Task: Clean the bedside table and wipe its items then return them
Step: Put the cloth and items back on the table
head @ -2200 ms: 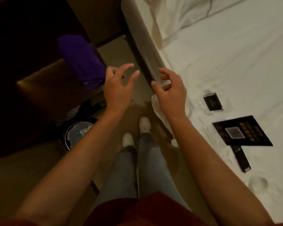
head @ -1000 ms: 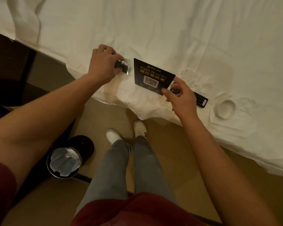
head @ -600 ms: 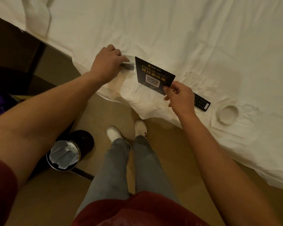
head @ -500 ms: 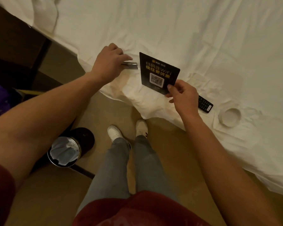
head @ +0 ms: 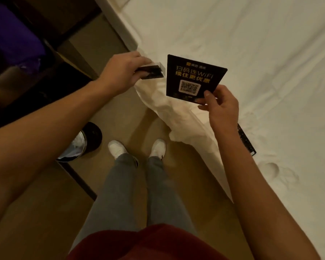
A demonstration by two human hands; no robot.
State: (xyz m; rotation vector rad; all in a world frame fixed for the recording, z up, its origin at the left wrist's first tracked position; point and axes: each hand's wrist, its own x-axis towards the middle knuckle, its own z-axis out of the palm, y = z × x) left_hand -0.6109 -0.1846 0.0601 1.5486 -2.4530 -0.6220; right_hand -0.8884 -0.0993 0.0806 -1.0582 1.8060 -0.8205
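My right hand [head: 221, 107] pinches the lower right corner of a black WiFi card with a QR code [head: 192, 76] and holds it up over the bed's edge. A small dark block with a clear edge [head: 152, 72] is gripped in my left hand [head: 120, 76], just left of the card and off the sheet. On the white bed sheet [head: 251, 44] lies a black remote control [head: 246, 140], partly hidden behind my right forearm. A round white lid-like item [head: 269, 170] rests lower right on the sheet. The purple cloth [head: 11, 34] lies on the dark bedside table [head: 36, 87] at upper left.
A round waste bin [head: 81, 145] with a white liner stands on the tan floor left of my white shoes [head: 137, 147]. Bed linen hangs over the mattress edge close to my feet.
Both hands have lifted their items off the sheet. The view has swung left, bringing the bedside table and purple cloth back into sight.
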